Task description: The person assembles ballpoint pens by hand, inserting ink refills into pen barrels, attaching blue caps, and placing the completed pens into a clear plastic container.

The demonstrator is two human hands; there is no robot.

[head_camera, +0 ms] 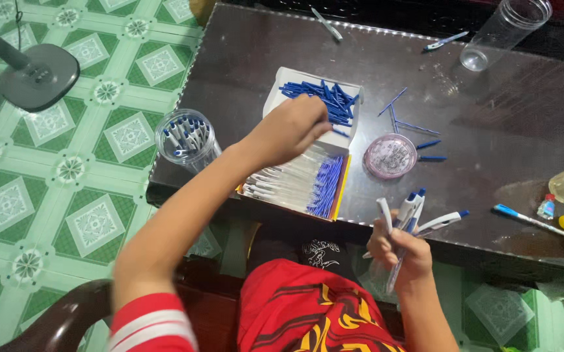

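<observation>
Left hand pinched narrow over loose blue refills heaped crosswise in a white box, directly beneath its fingertips; right hand, farther back, clenched around white pens fanned upward off the dark table.

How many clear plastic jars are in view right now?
2: one jar holding pens at the table's left edge, one empty jar lying on its side at the far right. Others may sit out of frame.

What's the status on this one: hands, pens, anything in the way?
Left hand reaching into the white box of blue refills. Right hand shut on a bunch of white pens. Nothing blocking the box.
</observation>
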